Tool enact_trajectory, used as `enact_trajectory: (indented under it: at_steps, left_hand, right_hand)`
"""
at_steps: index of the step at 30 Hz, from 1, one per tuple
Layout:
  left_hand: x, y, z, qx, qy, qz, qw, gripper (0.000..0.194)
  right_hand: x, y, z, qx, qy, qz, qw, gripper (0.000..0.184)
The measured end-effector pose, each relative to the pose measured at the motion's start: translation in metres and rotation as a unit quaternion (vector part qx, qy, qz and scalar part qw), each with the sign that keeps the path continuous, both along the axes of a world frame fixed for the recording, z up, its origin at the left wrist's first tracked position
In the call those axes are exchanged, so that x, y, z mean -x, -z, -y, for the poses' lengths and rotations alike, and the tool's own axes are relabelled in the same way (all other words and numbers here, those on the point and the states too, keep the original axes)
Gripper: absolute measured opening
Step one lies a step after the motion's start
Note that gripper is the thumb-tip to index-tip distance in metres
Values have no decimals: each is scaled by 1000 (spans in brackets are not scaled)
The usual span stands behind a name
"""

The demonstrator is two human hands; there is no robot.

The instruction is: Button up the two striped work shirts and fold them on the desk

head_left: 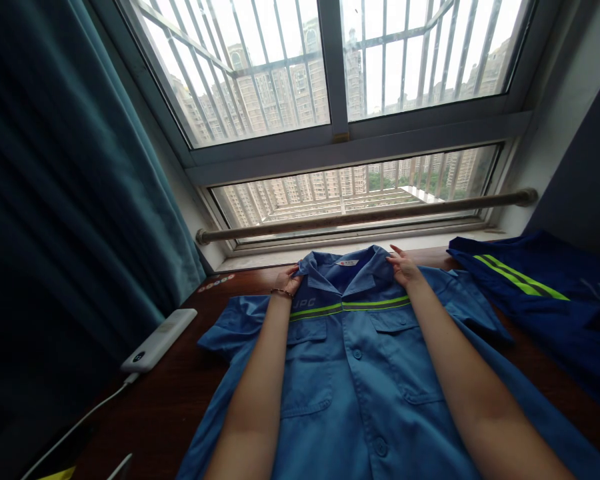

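A light blue work shirt [360, 373] with a yellow-green stripe across the chest lies front up on a dark wooden table [180, 393], buttoned, collar toward the window. My left hand [289, 280], with a bracelet at the wrist, pinches the left tip of the collar. My right hand [404, 267] rests on the right side of the collar, fingers closed on its edge. Both forearms stretch out over the shirt's front.
A darker blue garment [545, 300] with yellow-green stripes lies at the right. A white power bank [159, 340] with a white cable sits at the left table edge. A teal curtain [70, 200] hangs left. A metal rail [365, 215] runs below the barred window.
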State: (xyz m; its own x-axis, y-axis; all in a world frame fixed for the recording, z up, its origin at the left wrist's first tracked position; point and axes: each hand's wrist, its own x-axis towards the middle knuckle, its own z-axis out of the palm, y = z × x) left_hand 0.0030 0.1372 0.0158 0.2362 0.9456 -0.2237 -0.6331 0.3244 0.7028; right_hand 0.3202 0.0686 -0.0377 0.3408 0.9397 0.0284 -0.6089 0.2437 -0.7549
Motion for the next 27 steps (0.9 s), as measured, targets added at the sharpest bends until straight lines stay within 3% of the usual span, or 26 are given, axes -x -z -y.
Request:
enact_trajectory:
  at_steps: [7, 10, 12, 14, 17, 21, 23, 24, 25, 27]
  left_hand:
    - [-3, 8, -2, -27, -4, 19, 999, 24]
    - [-4, 6, -4, -37, -5, -22, 999, 21]
    - [-4, 6, -4, -47, -5, -67, 997, 19]
    - [-5, 8, -4, -59, -6, -123, 991, 17]
    - [-5, 15, -3, -79, -21, -222, 972, 17]
    - [-4, 26, 0, -142, -74, -338, 927, 32]
    - [-5, 30, 2, -214, -60, -395, 892, 35]
    - [-6, 33, 3, -271, -26, -441, 855, 34]
    - [-8, 37, 3, -334, 20, -496, 801, 33]
    - [-13, 45, 3, -421, 106, -619, 655, 36]
  right_hand:
    - [6, -18, 4, -111, -34, 22, 993, 59]
    - [4, -20, 5, -110, -22, 59, 992, 56]
    - [3, -17, 4, -67, 13, 150, 986, 54]
    - [4, -11, 3, 25, 69, 310, 948, 53]
    - [8, -2, 0, 147, 128, 484, 853, 54]
    - [18, -2, -5, 168, 142, 576, 787, 46]
    - [25, -6, -8, 144, 116, 623, 760, 34]
    - [29, -8, -8, 128, 95, 644, 748, 29]
    - [34, -8, -8, 112, 71, 664, 736, 26]
    - [43, -4, -7, 87, 25, 699, 709, 29]
